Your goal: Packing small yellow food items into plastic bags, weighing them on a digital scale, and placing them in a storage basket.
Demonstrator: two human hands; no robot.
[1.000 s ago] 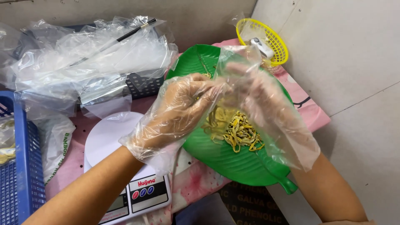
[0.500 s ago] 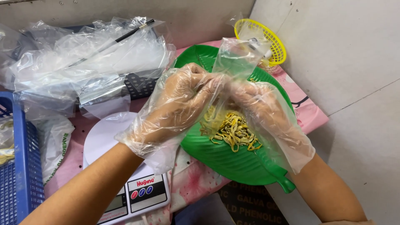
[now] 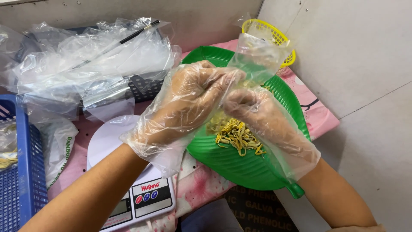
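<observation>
Both my hands wear loose clear plastic gloves. My left hand (image 3: 185,103) and my right hand (image 3: 253,114) meet above a green leaf-shaped tray (image 3: 240,167), and together they pinch the lower end of a small clear plastic bag (image 3: 259,56) that stands up from my fingers. A heap of yellow dried strands (image 3: 238,136) lies on the tray just below my right hand. I cannot tell whether any strands are inside the bag.
A white kitchen scale (image 3: 141,193) sits at the front left on a pink flowered cloth (image 3: 319,114). A pile of clear plastic bags (image 3: 90,64) covers a dark basket behind it. A blue crate (image 3: 19,189) is at far left, a yellow basket (image 3: 270,36) by the wall.
My hands have drawn closer together and shifted left over the tray. The small clear bag now stands up higher from my fingers.
</observation>
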